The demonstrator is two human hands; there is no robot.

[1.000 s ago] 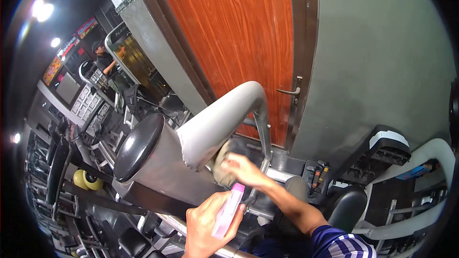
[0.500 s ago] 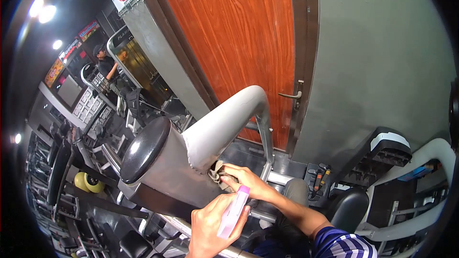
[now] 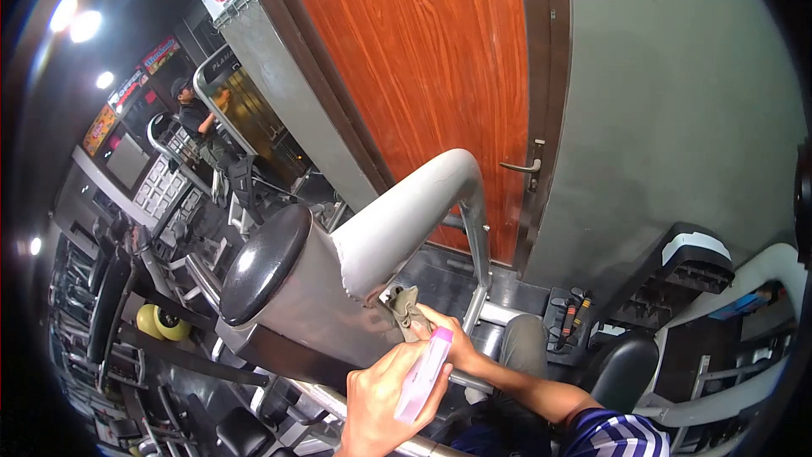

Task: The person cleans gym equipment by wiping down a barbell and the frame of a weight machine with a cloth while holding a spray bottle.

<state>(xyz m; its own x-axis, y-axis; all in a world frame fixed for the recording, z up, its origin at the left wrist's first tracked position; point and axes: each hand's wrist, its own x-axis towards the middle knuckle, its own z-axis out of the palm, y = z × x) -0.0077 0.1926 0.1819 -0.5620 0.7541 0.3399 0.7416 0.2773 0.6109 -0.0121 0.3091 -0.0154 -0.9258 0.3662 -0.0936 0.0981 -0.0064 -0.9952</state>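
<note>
My left hand (image 3: 385, 398) is wrapped round a translucent pink bottle (image 3: 420, 381) with a brighter pink top, held in front of a grey machine. Just behind the bottle, my right hand (image 3: 452, 343) is closed on a beige-green cloth (image 3: 408, 309), partly hidden by the bottle and left hand. The cloth is bunched beside the lower side of the machine's grey cylinder (image 3: 317, 292), near the joint with its thick curved tube (image 3: 406, 207). A glossy black round pad (image 3: 266, 262) caps the cylinder.
Behind the tube stands a reddish wooden door (image 3: 423, 59) with a metal handle (image 3: 520, 167). A black seat pad (image 3: 626, 372) is near my right arm. Other gym machines fill the left side, where a person (image 3: 196, 118) stands in the background.
My right hand has moved down, first bunching the cloth by the tube joint, then drawing slightly away from it. The bottle stays in my left hand. The view has shifted slightly.
</note>
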